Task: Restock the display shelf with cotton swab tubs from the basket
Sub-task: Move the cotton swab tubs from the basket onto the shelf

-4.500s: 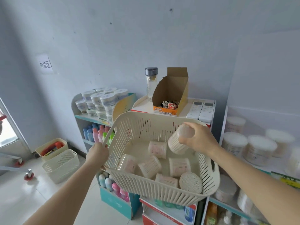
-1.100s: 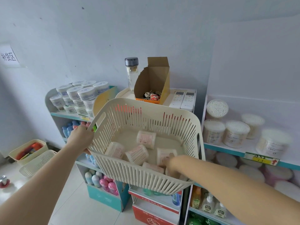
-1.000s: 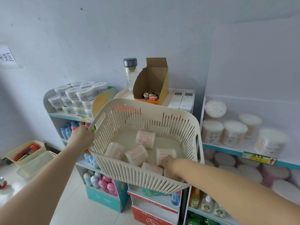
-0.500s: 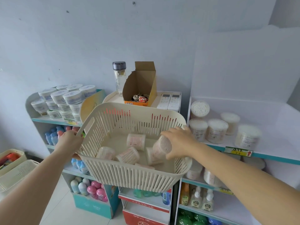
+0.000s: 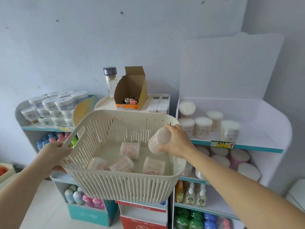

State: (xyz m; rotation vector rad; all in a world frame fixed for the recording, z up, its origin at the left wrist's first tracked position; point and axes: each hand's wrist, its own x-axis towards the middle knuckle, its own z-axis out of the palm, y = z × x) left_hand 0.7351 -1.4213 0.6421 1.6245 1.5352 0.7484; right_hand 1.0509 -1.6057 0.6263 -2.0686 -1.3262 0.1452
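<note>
Four tubs lie on their sides on the basket (image 5: 122, 184) floor: one far-centre (image 5: 130, 150), three along the near wall (image 5: 97, 164) (image 5: 121, 164) (image 5: 153, 165).

Head view, the only one:
- Your left hand (image 5: 52, 157) grips the basket's left rim, fingers curled over the edge and thumb on top, holding the basket up in front of the shelves.
- Your right hand (image 5: 177, 142) holds a fifth cotton swab tub (image 5: 159, 140) over the basket's right side, just inside the rim. Fingers wrap round its wall, thumb underneath; the tub is tilted, its swab-tip end facing you.
- Display shelf (image 5: 257, 146) is to the right, just beyond the basket. Its top tier carries four upright tubs (image 5: 203, 127) plus one on its side (image 5: 187, 108) stacked on the far-left one. The right part of that tier is bare.
- Tiers below hold more tubs (image 5: 220, 160), partly hidden by your arm.
- Centre, far: cardboard box (image 5: 130, 90), bottle (image 5: 110, 81) and two remotes (image 5: 159, 103) on a low unit.
- Left shelf: stacked white jars (image 5: 54, 106).
</note>
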